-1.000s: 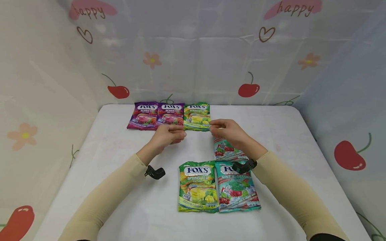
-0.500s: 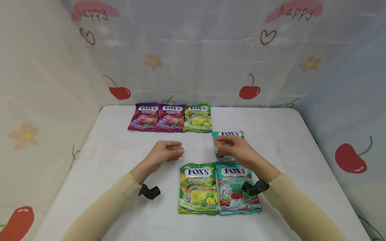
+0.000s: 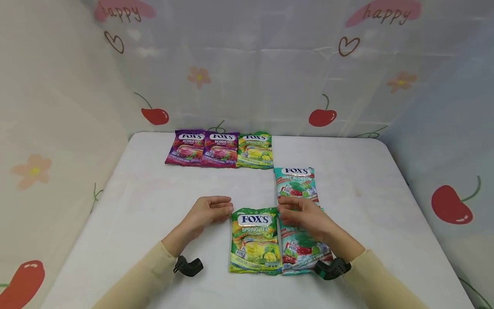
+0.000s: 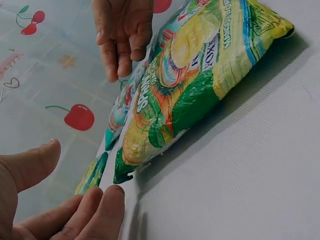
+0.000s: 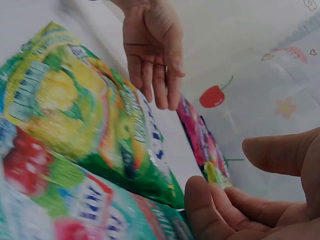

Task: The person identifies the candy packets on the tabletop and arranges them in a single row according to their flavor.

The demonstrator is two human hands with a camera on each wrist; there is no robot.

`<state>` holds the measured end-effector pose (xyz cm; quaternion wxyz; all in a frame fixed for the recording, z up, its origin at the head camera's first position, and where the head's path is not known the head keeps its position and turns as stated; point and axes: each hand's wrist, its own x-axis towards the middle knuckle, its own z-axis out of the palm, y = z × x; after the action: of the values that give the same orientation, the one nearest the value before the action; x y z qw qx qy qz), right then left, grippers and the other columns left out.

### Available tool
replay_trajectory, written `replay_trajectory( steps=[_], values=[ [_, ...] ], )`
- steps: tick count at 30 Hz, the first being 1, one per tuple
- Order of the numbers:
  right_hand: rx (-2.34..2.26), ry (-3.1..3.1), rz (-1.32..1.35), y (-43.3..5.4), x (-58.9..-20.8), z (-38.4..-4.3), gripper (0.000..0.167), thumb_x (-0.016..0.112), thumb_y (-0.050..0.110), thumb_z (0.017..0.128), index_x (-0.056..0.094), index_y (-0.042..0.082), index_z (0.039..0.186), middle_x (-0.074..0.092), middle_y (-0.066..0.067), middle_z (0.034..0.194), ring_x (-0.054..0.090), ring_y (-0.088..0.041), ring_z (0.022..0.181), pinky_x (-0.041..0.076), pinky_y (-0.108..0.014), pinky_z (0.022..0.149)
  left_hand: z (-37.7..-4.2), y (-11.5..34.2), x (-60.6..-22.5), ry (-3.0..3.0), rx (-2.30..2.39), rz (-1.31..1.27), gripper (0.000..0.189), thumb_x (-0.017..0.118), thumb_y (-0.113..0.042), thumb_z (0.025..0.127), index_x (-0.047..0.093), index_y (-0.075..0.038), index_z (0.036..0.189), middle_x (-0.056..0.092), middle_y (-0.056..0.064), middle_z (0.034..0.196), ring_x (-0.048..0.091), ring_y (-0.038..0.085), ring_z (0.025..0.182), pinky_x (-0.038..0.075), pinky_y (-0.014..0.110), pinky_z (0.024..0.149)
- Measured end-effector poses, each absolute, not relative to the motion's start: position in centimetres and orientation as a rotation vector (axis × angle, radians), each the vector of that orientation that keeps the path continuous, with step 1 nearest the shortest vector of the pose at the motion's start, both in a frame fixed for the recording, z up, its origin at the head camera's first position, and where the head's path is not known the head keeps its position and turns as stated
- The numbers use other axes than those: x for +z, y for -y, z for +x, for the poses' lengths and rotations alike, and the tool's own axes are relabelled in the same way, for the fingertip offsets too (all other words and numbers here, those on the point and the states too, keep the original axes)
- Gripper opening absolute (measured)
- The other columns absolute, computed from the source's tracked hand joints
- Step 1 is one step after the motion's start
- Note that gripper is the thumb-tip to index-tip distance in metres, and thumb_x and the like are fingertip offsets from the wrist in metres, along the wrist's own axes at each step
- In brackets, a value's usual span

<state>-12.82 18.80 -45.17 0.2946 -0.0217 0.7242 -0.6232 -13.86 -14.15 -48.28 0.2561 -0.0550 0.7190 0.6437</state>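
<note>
- Beige fabric sleeves [image 3: 380, 279] run off the bottom edge, so the upper arms are cut off; a black wrist device [image 3: 189, 267] sits by the left wrist, another [image 3: 332, 269] by the right.
- The green-and-yellow plastic Spring Tea candy bag [image 3: 256, 244] lies flat between the hands, its front in full sight.
- Right of it, the teal-and-red plastic Mint Blossom bag [image 3: 302, 253] loses its upper part and right side behind the right hand [image 3: 306, 216].
- That hand's fingers are extended, thumb apart from them; contact with the bags is hard to tell.
- The left hand [image 3: 206, 214] has extended fingers and a spread thumb, just beside the Spring Tea bag's upper left corner; whether they touch is unclear.
- Beyond, a second teal bag [image 3: 296, 182] has its lower edge partly covered by the right fingers.
- Farthest, two purple Berries bags [image 3: 202, 149] and a smaller-looking green-and-yellow bag [image 3: 254, 152] form a row, their small print unreadable.
</note>
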Motion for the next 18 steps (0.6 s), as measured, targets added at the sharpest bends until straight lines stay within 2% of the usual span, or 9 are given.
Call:
replay_trajectory(
  steps=[5,12,18],
  values=[
    [-1.67,-1.896,-0.116,-18.9,-45.2,-11.2,0.062,0.062,0.022,0.105,0.037,-0.012,0.151,0.05,-0.032,0.145,0.066,-0.037,0.119,0.06,-0.039,0.098,-12.9,14.3,-48.6,-1.926,1.763,-0.19,0.051,0.077,-0.022,0.095,0.062,-0.001,0.139,0.071,0.016,0.129,0.073,0.017,0.1,0.062,0.035,0.093],
    [-1.692,-1.811,-0.101,-19.7,-45.1,-9.3,0.069,0.062,0.023,0.105,0.029,-0.013,0.154,0.043,-0.035,0.153,0.063,-0.039,0.127,0.057,-0.04,0.102,-11.1,14.4,-49.0,-1.865,1.765,-0.156,0.056,0.075,-0.024,0.096,0.057,0.003,0.142,0.069,0.017,0.13,0.073,0.016,0.101,0.062,0.034,0.093],
    [-1.675,-1.782,-0.09,-19.0,-45.1,-7.6,0.073,0.061,0.024,0.106,0.024,-0.01,0.158,0.03,-0.034,0.162,0.046,-0.046,0.143,0.056,-0.043,0.105,-10.0,14.3,-49.2,-1.83,1.773,-0.129,0.053,0.073,-0.021,0.098,0.057,0.007,0.14,0.072,0.018,0.125,0.073,0.016,0.1,0.062,0.033,0.091]
  ],
)
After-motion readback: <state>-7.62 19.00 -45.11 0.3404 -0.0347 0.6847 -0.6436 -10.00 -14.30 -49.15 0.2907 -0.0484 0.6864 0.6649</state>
